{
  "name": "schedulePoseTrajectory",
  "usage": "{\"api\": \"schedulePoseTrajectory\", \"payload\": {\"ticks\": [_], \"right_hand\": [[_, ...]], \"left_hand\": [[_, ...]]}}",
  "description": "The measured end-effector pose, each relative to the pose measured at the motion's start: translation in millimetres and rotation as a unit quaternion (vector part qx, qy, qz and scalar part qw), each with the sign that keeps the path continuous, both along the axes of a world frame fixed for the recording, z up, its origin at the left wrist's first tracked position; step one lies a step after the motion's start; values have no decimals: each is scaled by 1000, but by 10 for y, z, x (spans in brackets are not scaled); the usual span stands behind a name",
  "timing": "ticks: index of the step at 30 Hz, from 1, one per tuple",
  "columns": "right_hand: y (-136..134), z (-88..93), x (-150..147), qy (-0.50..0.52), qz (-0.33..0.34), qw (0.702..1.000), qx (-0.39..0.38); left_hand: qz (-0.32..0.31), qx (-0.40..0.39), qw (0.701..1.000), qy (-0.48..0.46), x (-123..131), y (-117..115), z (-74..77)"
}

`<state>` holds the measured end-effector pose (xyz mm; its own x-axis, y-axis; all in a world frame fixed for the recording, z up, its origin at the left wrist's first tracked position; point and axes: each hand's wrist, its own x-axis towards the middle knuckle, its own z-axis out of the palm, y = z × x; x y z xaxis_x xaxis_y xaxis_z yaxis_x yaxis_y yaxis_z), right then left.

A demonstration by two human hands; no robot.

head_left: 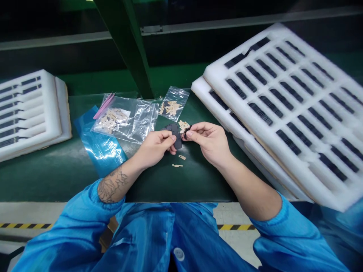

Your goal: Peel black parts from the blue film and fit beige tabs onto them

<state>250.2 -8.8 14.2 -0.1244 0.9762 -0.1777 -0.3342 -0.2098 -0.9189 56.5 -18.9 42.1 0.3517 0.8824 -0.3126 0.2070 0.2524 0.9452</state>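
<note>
This is a factory assembly line. A green line surface carries white foam trays of black parts and plastic bags of small tan pieces. The worker wears a blue smock, and yellow-and-black hazard tape marks the floor.

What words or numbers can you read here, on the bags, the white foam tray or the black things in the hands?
No words or numbers can be read: any print on the blue plastic bag is too blurred, and none shows on the clear plastic bag, the white foam tray, the black piece in the left hand, or the small black part in the right hand.
</note>
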Motion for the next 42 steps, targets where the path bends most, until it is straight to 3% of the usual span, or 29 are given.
{"api": "schedulePoseTrajectory", "payload": {"ticks": [13,42], "right_hand": [[-102,58,1,-119,-11,988,102],[-110,91,-13,-156,-36,982,104]], "left_hand": [[-52,56,995,67,-13,-23,108],[-41,73,994,77,13,-50,80]]}}
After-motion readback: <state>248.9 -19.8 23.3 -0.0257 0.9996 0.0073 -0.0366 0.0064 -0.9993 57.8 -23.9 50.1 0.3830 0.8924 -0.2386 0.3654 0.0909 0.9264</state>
